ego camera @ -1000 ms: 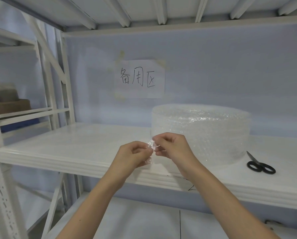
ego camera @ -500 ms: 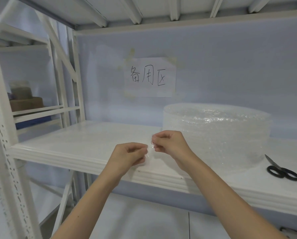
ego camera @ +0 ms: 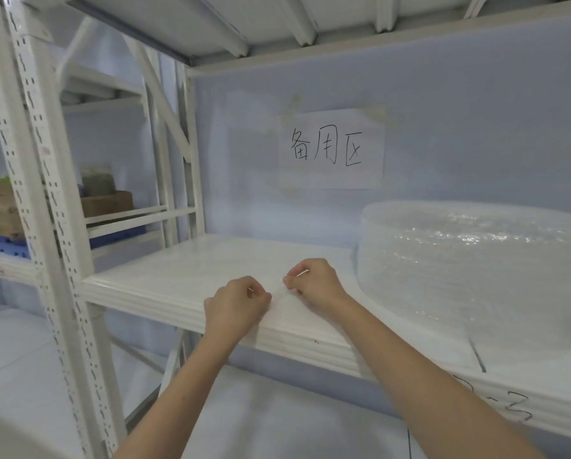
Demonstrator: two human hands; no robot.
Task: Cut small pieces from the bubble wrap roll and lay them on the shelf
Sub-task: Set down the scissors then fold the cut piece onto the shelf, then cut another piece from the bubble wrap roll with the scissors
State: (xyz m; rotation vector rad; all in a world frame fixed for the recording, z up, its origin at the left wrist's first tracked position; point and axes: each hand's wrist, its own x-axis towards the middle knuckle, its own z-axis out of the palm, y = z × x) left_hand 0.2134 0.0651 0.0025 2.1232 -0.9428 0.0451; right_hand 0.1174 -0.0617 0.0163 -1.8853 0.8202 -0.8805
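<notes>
A small clear piece of bubble wrap (ego camera: 279, 293) is stretched between my two hands, low over the front of the white shelf (ego camera: 165, 286). My left hand (ego camera: 236, 303) pinches its left edge with closed fingers. My right hand (ego camera: 314, 281) pinches its right edge. The piece is nearly see-through and hard to tell from the shelf; whether it touches the board I cannot tell. The big bubble wrap roll (ego camera: 476, 270) stands flat on the shelf just right of my right hand.
A paper sign (ego camera: 332, 149) with handwriting is taped to the blue back wall. White perforated uprights (ego camera: 42, 207) stand at the left, with cardboard boxes (ego camera: 107, 202) on a neighbouring rack behind them. Another shelf board hangs overhead. Scissors are out of view.
Both hands have carried the small piece leftward, away from the roll, and lower toward the shelf. My view has swung left, so the scissors have left the frame.
</notes>
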